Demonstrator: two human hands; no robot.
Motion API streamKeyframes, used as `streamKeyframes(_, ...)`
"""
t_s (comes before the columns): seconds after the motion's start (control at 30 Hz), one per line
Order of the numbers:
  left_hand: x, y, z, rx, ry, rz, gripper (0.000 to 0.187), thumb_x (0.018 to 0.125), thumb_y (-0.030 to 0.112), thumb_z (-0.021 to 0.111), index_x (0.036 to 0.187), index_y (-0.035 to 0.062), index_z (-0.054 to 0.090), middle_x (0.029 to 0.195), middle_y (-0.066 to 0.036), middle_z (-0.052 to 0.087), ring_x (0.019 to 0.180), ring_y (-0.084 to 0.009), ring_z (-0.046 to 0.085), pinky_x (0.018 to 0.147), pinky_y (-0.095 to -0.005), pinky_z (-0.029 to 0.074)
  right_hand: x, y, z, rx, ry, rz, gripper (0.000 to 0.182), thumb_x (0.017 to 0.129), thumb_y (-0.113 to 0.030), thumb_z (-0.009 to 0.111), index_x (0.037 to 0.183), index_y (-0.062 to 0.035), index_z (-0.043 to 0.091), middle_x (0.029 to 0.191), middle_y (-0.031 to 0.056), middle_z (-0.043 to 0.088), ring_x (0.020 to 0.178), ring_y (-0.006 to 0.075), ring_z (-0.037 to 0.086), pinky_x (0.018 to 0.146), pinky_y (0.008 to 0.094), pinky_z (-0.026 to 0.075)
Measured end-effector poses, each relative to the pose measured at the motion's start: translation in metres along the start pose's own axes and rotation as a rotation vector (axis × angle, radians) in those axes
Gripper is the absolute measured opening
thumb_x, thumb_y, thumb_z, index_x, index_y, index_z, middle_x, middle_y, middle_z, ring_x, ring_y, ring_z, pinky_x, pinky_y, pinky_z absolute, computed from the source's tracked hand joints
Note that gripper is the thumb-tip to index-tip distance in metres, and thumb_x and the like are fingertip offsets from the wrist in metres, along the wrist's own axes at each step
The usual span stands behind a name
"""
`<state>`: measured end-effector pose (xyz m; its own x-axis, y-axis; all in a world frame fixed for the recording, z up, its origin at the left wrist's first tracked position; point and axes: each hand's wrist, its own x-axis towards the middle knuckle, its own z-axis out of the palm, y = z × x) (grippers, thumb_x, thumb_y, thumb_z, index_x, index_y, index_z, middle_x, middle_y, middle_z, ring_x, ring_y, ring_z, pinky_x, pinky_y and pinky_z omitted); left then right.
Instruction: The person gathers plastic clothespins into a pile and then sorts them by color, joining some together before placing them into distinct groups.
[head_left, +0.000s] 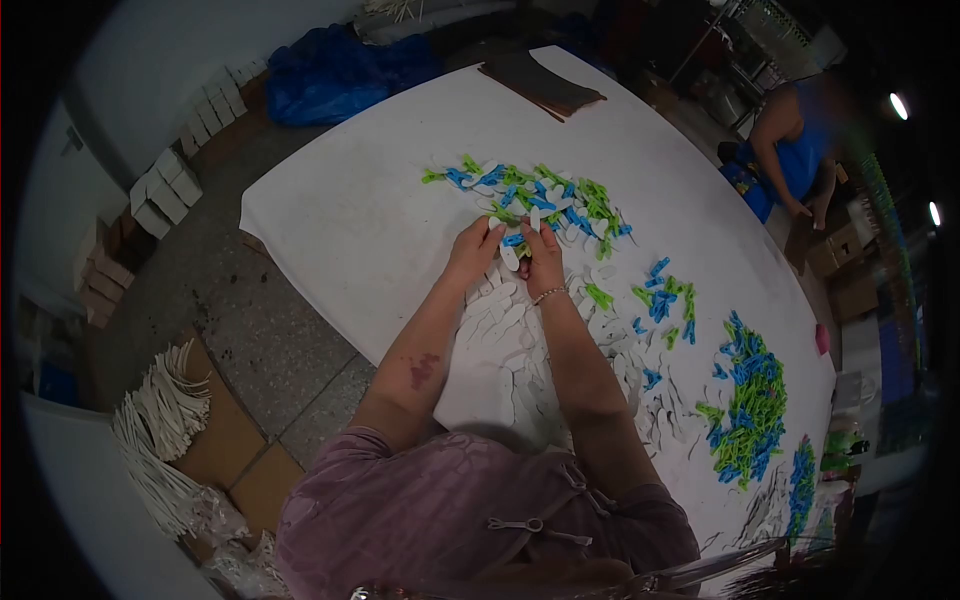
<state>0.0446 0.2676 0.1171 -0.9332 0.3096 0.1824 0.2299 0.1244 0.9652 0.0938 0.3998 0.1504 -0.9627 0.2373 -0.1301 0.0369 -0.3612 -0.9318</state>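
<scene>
My left hand (pixel 472 254) is closed, its fingertips pinching a white oval piece (pixel 493 223). Close beside it, my right hand (pixel 543 262) is closed on a small plastic clip, near a white oval piece (pixel 535 216). A blue clip (pixel 513 240) shows between the two hands; which fingers touch it is hard to make out. Just beyond my hands lies a loose pile of blue and green clips mixed with white oval pieces (pixel 560 195). Many white pieces with thin cords (pixel 492 318) spread over the table under and between my forearms.
The white-covered table (pixel 360 180) carries a large heap of blue and green clips (pixel 748 400) at right and a smaller group (pixel 665 300) nearer. Brown sheets (pixel 545 85) lie at the far edge. Another person (pixel 785 150) sits beyond the right side. White cord bundles (pixel 165 410) lie at left.
</scene>
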Motion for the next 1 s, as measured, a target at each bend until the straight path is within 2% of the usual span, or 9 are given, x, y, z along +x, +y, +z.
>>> streamKeyframes(0.13, 0.003, 0.006, -0.008, -0.114, 0.339, 0.095, 0.014, 0.092, 0.016, 0.05, 0.094, 0.002, 0.049, 0.078, -0.003, 0.054, 0.064, -0.0087, 0.047, 0.059, -0.0243, 0.041, 0.009, 0.003, -0.006, 0.183, 0.055, 0.011, 0.021, 0.085, -0.025, 0.062, 0.103, -0.015, 0.057, 0.061, -0.0042, 0.051, 0.037, 0.0047, 0.035, 0.034, 0.0211, 0.024)
streamKeyframes(0.2, 0.003, 0.014, -0.015, -0.754, 0.428, -0.018, 0.012, 0.092, 0.015, 0.049, 0.094, 0.0033, 0.05, 0.078, -0.003, 0.054, 0.063, -0.0072, 0.047, 0.058, -0.0236, 0.041, 0.008, 0.004, -0.007, 0.154, 0.018, 0.027, 0.027, 0.085, -0.024, 0.06, 0.111, -0.016, 0.055, 0.066, -0.0028, 0.053, 0.038, 0.0056, 0.037, 0.034, 0.0195, 0.025)
streamKeyframes(0.33, 0.0, 0.011, -0.011, -0.709, 0.21, -0.065, 0.011, 0.091, 0.015, 0.052, 0.095, 0.0049, 0.05, 0.08, -0.003, 0.055, 0.066, -0.007, 0.05, 0.058, -0.023, 0.042, 0.006, 0.02, -0.001, -0.331, -0.103, -0.055, 0.03, 0.085, -0.024, 0.06, 0.112, -0.0134, 0.053, 0.073, -0.0017, 0.057, 0.045, 0.0107, 0.046, 0.039, 0.0235, 0.036)
streamKeyframes(0.4, -0.002, 0.016, -0.007, -0.334, 0.096, 0.058, 0.012, 0.088, 0.015, 0.056, 0.087, 0.0043, 0.052, 0.074, -0.004, 0.057, 0.062, -0.0118, 0.055, 0.054, -0.0262, 0.043, 0.006, 0.033, 0.009, -0.687, -0.072, -0.644, 0.042, 0.078, -0.026, 0.066, 0.113, -0.0086, 0.049, 0.089, 0.0106, 0.063, 0.063, 0.0241, 0.061, 0.053, 0.0332, 0.047)
streamKeyframes(0.63, -0.016, 0.031, 0.0, -0.008, 0.222, 0.266, 0.018, 0.087, 0.019, 0.059, 0.079, 0.003, 0.055, 0.065, -0.003, 0.056, 0.059, -0.0063, 0.05, 0.051, -0.0225, 0.04, -0.006, 0.023, 0.017, -1.052, -0.044, -0.445, 0.05, 0.076, -0.025, 0.063, 0.119, -0.0112, 0.042, 0.087, 0.0193, 0.063, 0.078, 0.0384, 0.061, 0.065, 0.0417, 0.048)
streamKeyframes(0.73, -0.015, 0.028, -0.006, 0.025, 0.443, 0.465, 0.017, 0.09, 0.02, 0.055, 0.083, 0.0041, 0.053, 0.069, -0.002, 0.056, 0.059, -0.0086, 0.051, 0.052, -0.024, 0.041, -0.007, 0.024, 0.019, -0.99, -0.053, -0.449, 0.048, 0.076, -0.024, 0.061, 0.118, -0.0107, 0.043, 0.083, 0.0184, 0.062, 0.074, 0.0353, 0.061, 0.062, 0.0405, 0.047)
streamKeyframes(0.8, -0.01, 0.03, -0.028, -0.703, 0.631, 0.081, 0.019, 0.093, 0.025, 0.05, 0.087, 0.0063, 0.049, 0.078, -0.005, 0.056, 0.06, -0.0157, 0.055, 0.053, -0.0288, 0.045, -0.008, 0.023, 0.014, -0.889, -0.076, -0.29, 0.04, 0.078, -0.021, 0.056, 0.115, -0.0091, 0.045, 0.082, 0.0162, 0.062, 0.066, 0.0278, 0.061, 0.058, 0.0354, 0.047)
streamKeyframes(0.93, -0.001, 0.023, -0.038, -0.935, 0.682, 0.057, 0.019, 0.095, 0.026, 0.045, 0.092, 0.0065, 0.045, 0.081, -0.005, 0.053, 0.063, -0.0155, 0.055, 0.052, -0.0289, 0.047, 0.007, 0.022, 0.002, -0.474, -0.152, -0.287, 0.034, 0.079, -0.017, 0.052, 0.112, -0.0094, 0.05, 0.082, 0.0129, 0.062, 0.062, 0.0191, 0.058, 0.052, 0.0297, 0.045)
streamKeyframes(1.0, -0.001, 0.026, -0.031, -0.835, 0.383, -0.167, 0.023, 0.094, 0.029, 0.046, 0.091, 0.0068, 0.046, 0.081, -0.004, 0.053, 0.064, -0.0144, 0.054, 0.057, -0.0315, 0.048, 0.002, 0.007, 0.005, 0.034, -0.076, 0.028, 0.032, 0.08, -0.016, 0.049, 0.11, -0.0095, 0.053, 0.083, 0.0102, 0.061, 0.061, 0.0151, 0.054, 0.045, 0.0269, 0.041)
